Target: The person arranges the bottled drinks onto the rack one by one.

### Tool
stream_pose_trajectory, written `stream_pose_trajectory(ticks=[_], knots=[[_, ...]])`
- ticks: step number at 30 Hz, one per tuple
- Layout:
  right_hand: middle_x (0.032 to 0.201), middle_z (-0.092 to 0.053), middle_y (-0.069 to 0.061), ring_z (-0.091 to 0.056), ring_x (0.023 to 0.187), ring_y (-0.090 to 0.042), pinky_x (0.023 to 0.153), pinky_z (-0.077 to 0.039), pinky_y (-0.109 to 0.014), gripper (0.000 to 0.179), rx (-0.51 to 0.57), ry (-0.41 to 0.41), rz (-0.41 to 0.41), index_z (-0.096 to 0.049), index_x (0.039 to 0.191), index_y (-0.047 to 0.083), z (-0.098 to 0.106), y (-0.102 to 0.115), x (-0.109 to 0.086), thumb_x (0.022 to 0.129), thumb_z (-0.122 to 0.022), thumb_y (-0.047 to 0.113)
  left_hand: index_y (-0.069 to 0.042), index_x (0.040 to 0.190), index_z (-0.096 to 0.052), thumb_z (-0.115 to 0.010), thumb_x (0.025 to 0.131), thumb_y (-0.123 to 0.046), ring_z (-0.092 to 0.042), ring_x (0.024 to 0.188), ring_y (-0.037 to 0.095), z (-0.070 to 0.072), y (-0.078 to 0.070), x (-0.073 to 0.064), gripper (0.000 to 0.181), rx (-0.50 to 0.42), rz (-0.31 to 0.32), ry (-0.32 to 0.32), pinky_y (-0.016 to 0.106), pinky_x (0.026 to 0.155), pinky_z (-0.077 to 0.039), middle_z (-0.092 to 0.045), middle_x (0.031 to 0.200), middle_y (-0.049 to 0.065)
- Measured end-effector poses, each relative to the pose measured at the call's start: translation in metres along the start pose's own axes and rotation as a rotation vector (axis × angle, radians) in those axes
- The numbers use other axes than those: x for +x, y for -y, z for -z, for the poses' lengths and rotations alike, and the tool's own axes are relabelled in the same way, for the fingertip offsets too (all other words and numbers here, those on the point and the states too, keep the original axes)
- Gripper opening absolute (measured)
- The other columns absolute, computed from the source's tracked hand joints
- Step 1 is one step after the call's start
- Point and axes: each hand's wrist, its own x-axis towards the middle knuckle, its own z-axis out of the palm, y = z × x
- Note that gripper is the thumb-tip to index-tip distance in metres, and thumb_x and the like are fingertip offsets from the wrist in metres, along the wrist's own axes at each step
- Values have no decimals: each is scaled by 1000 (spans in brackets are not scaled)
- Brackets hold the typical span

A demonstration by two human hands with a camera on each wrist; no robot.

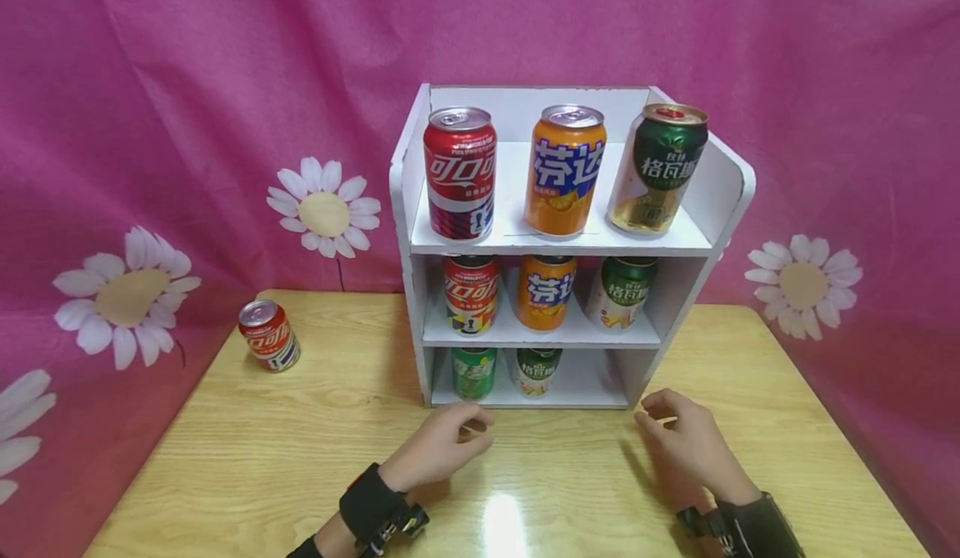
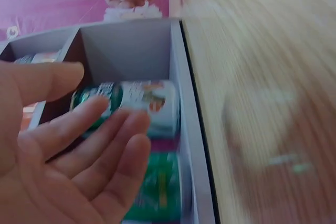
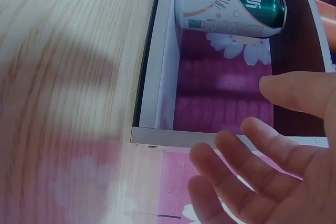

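Observation:
My left hand (image 1: 438, 449) hovers low over the table before the shelf's left front, its fingers loosely bent and holding nothing. Near the shelf's right front corner, my right hand (image 1: 690, 441) is likewise bent loosely around nothing. Between and behind them stands a white three-tier shelf (image 1: 562, 248). Its bottom tier has a green soda can (image 1: 474, 373) on the left and a white-and-green kvass can (image 1: 537, 372) in the middle; the right wrist view shows bare space beside that kvass can (image 3: 231, 6). Off to the left, a red cola can (image 1: 270, 337) stands upright on the table.
On the top tier are a red cola can (image 1: 461, 174), an orange soda can (image 1: 566, 170) and a green-and-gold kvass can (image 1: 660, 170). The middle tier holds another cola can (image 1: 471, 295), orange can (image 1: 547, 293) and kvass can (image 1: 622, 293). A pink flowered curtain (image 1: 225, 82) hangs behind the wooden table (image 1: 300, 424).

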Motion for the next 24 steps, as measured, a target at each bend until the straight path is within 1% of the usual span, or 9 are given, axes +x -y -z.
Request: stream_pose_trajectory(ticks=[6, 10, 13, 15, 16, 18, 20, 22, 24], knots=[[92, -67, -8, -64, 84, -25, 70, -53, -37, 20, 2, 2, -3, -63, 101, 2, 0, 1, 1, 89, -66, 18, -3, 110, -65, -57, 96, -22, -59, 94, 17, 31, 16, -32, 25, 46, 26, 21, 34, 81, -49, -64, 103, 2], [92, -67, -8, -64, 85, -25, 72, -53, -37, 20, -3, 8, -8, -63, 101, 2, 0, 2, 1, 89, -66, 18, -3, 107, -65, -56, 96, -23, -60, 93, 19, 53, 30, -49, 24, 127, 78, 20, 38, 79, -48, -64, 98, -2], [92, -67, -8, -64, 85, -25, 72, -52, -38, 20, -7, 13, -14, -63, 101, 3, 0, 3, 1, 90, -65, 20, -4, 105, -66, -56, 96, -22, -60, 92, 21, 67, 37, -57, 22, 215, 143, -36, 40, 79, -48, -64, 96, -1], [93, -67, -8, -64, 85, -25, 72, -52, -38, 20, 3, 14, -12, -63, 101, 3, -1, 3, 1, 90, -65, 20, -6, 104, -67, -58, 95, -21, -60, 93, 23, 77, 39, -60, 20, 267, 194, -133, 42, 79, -49, -65, 97, 2], [93, -67, -8, -64, 85, -25, 72, -52, -37, 20, 7, 15, -11, -63, 101, 3, -1, 4, 1, 90, -65, 20, -6, 105, -67, -58, 95, -21, -60, 95, 25, 82, 41, -61, 20, 292, 215, -204, 44, 79, -49, -65, 100, 4], [92, -67, -8, -64, 85, -24, 71, -52, -36, 20, 17, 17, -6, -63, 101, 3, 0, 4, 0, 90, -65, 20, -4, 104, -67, -61, 92, -19, -59, 100, 31, 93, 45, -60, 20, 343, 222, -376, 47, 82, -47, -64, 104, 11], [92, -67, -8, -64, 84, -24, 71, -52, -36, 20, 21, 14, -1, -63, 101, 2, 0, 3, -1, 90, -65, 19, -1, 105, -66, -65, 89, -16, -54, 105, 37, 104, 51, -58, 22, 392, 199, -567, 51, 84, -44, -59, 110, 18], [92, -67, -8, -64, 84, -24, 71, -53, -37, 21, 14, 5, 6, -63, 101, 2, 0, 3, -1, 90, -66, 19, 4, 111, -61, -69, 84, -14, -45, 110, 44, 116, 59, -56, 33, 451, 185, -748, 55, 87, -38, -51, 118, 26], [93, -67, -8, -65, 84, -25, 71, -53, -37, 21, 0, -3, 13, -63, 102, 1, 1, 3, -1, 90, -66, 18, 5, 120, -53, -72, 80, -14, -36, 115, 48, 128, 67, -55, 48, 479, 212, -889, 58, 89, -32, -40, 127, 30]])
